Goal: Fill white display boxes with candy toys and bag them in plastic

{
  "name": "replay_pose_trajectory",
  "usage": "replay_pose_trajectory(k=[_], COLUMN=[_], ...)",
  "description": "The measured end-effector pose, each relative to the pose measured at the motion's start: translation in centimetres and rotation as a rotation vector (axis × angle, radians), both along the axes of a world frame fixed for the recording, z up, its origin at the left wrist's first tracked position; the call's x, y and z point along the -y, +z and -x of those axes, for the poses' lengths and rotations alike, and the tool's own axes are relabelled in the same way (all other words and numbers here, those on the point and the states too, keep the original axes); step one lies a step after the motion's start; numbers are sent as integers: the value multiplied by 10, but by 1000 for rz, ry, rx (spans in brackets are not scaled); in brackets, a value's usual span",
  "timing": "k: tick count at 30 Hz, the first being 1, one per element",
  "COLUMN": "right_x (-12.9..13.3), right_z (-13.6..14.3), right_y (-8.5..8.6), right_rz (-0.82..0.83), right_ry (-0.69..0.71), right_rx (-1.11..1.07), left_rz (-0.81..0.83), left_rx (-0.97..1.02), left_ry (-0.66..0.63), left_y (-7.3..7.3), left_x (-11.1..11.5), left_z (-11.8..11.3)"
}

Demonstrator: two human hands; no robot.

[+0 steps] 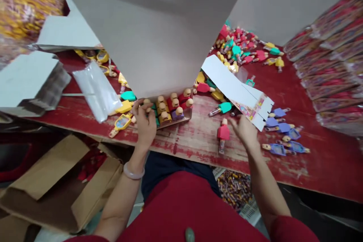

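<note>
My left hand (146, 126) curls over the left end of a shallow box (178, 121), its fingers bent among the green pieces. Toys with round beige tops stand in rows in the box: green, yellow (163, 116), red and purple (179, 112). My right hand (246, 133) is at the lower edge of a flat white printed carton (231, 81), its thumb pointing left and its other fingers blurred or hidden. Just left of that thumb lies a red toy (223, 132) with a clear tube end. A green one (225, 107) lies farther back.
A large white panel (159, 26) rises behind the box. Loose coloured toys (241, 45) are heaped at the back right; purple ones (279, 149) lie right. Packed bags (334, 68) are stacked far right. At left are white cards (31, 77), plastic sleeves (98, 90) and an open cardboard box (51, 196) below.
</note>
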State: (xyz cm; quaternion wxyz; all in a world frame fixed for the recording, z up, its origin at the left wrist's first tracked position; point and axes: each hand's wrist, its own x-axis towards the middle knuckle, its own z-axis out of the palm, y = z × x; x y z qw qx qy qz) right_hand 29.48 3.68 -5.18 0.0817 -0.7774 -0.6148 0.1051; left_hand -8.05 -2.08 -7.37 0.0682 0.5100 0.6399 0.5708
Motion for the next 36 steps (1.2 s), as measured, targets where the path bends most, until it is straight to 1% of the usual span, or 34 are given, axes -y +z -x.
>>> replay_pose_trajectory(k=[1, 2, 3, 4, 5, 6, 7, 8, 10, 11, 13, 15, 17, 19, 21, 23, 26, 28, 29, 31, 33, 34, 36], right_x=[10, 19, 27, 32, 34, 34, 33, 29, 22, 18, 10, 4, -1, -6, -13, -22, -32, -32, -29, -23, -21, -22, -29], right_z=[-9, -12, -12, -10, -5, 0, 6, 14, 32, 44, 68, 89, 102, 107, 109, 114, 130, 141, 146, 152, 157, 160, 168], right_y=[-14, -29, -42, -52, -58, -59, -55, -47, -26, -16, -2, -1, -8, -18, -26, -31, -36, -37, -36, -34, -33, -34, -38], right_rz=[106, 174, 197, 181, 141, 94, 41, -23, -188, -263, -355, -343, -310, -268, -215, -193, -225, -249, -283, -405, -520, -539, -484], right_ry=[-46, -57, -50, -36, -15, 17, 67, 138, 316, 415, 593, 702, 730, 759, 797, 775, 653, 572, 531, 484, 538, 586, 642], right_rx=[34, 32, 3, -46, -114, -207, -331, -478, -775, -882, -972, -986, -1005, -1016, -974, -910, -796, -703, -664, -621, -615, -622, -655], left_rz=[4, 6, 7, 9, 9, 11, 15, 18, 19, 18, 15, 15, 17, 13, 7, 3, -6, -5, 1, 15, 13, 4, -17], left_rx=[8, 8, 2, -10, -23, -34, -43, -46, -41, -36, -30, -31, -37, -42, -44, -45, -46, -41, -39, -39, -43, -43, -41], left_ry=[4, 9, 11, 9, 8, 6, 5, 6, 12, 17, 21, 18, 12, 9, 6, 2, 9, 15, 13, 0, 5, 17, 30], left_y=[1, 2, 3, 4, 4, 5, 4, 4, 4, 3, 3, 3, 3, 2, 2, 1, 1, 3, 3, 3, 0, -2, -7], left_x=[0, 0, 1, 1, 1, 1, 2, 2, 2, 2, 1, 1, 2, 2, 2, 1, 1, 1, 2, 2, 0, -3, -14], left_z=[-1, -1, -2, -2, -2, -1, -1, -1, -1, -1, -1, -1, -1, -1, -1, 0, 0, 0, 0, 0, -1, 0, 3])
